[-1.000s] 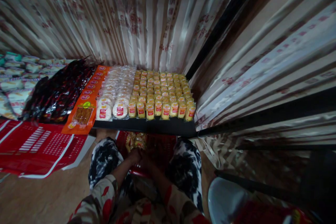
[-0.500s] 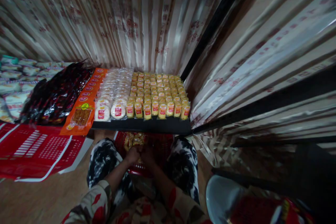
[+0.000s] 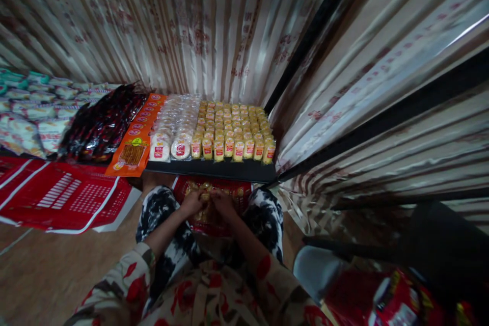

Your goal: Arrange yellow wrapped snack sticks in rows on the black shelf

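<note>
Between my knees is a red container point(image 3: 244, 204) with a white edge, holding golden wrapped snack packets point(image 3: 206, 214). My left hand point(image 3: 193, 202) is closed, its fingertips at a small yellowish snack packet point(image 3: 205, 196). From the other side my right hand point(image 3: 222, 200) closes on the same packet. The fingertips nearly meet, and dim light blurs the detail there. Just beyond, on a black shelf point(image 3: 214, 169), stand tight rows of yellow wrapped cakes point(image 3: 235, 135) with red-and-white labels.
Left along the shelf lie round white crackers point(image 3: 170, 145), an orange snack bag point(image 3: 133, 147), dark red packets point(image 3: 101, 125) and white packets point(image 3: 46, 107). A red bag point(image 3: 64, 196) hangs below. Patterned curtain point(image 3: 214, 35) and black bars point(image 3: 367, 132) enclose the back and right. A pale tub point(image 3: 317, 270) stands lower right.
The camera view has shifted, so the shelf appears higher and slightly to the right. My hands have drawn a little apart and show more clearly above the red container.
</note>
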The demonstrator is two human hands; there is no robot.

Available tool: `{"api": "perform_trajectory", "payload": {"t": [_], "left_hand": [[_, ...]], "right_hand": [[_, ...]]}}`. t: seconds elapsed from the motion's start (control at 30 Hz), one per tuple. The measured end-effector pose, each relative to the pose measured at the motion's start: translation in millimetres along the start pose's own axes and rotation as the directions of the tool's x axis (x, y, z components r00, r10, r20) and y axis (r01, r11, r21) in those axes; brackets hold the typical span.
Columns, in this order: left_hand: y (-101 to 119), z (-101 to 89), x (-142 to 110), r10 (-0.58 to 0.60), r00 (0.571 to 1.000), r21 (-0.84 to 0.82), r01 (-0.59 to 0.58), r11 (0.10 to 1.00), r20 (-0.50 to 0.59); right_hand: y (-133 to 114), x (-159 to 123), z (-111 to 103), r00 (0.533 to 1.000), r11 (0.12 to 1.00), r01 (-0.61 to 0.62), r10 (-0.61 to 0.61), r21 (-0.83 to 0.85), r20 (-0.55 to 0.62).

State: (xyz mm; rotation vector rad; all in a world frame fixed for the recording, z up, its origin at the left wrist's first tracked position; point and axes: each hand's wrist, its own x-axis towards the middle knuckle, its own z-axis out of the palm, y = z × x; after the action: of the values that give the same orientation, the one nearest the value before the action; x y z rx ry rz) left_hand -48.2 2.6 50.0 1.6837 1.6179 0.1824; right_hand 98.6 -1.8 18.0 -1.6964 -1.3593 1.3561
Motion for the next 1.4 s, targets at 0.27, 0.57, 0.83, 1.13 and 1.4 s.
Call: {"api": "perform_trajectory", "payload": {"t": [0.27,0.57,0.83,1.13,1.4], "left_hand": [[4,-22.0,-5,0.002,1.0,-0.366,-0.005,0.931,-0.007],[26,-43.7,-14,0.093,0.996,-0.373,-0.091,0.924,-0.013],[53,-53.8,-16,0.166,0.979,-0.165,-0.184,0.969,-0.118],[88,-59.6,0,0.263,0.937,-0.053,-0.282,0.958,-0.231],[113,-54.0,19,0.198,0.899,-0.296,-0.326,0.898,-0.391]], "right_hand": [[-10,-2,-8,0.979,0.977,0.203,-0.203,0.066,-0.007],[-30,-20,-24,0.95,0.939,0.312,-0.309,-0.145,0.046],[-59,-45,-35,0.87,0.735,0.365,-0.488,-0.571,-0.072],[-66,-40,-49,0.747,0.67,0.367,-0.626,-0.646,-0.225],[-87,-10,-66,0.794,0.859,0.272,-0.455,-0.434,-0.403]]}}
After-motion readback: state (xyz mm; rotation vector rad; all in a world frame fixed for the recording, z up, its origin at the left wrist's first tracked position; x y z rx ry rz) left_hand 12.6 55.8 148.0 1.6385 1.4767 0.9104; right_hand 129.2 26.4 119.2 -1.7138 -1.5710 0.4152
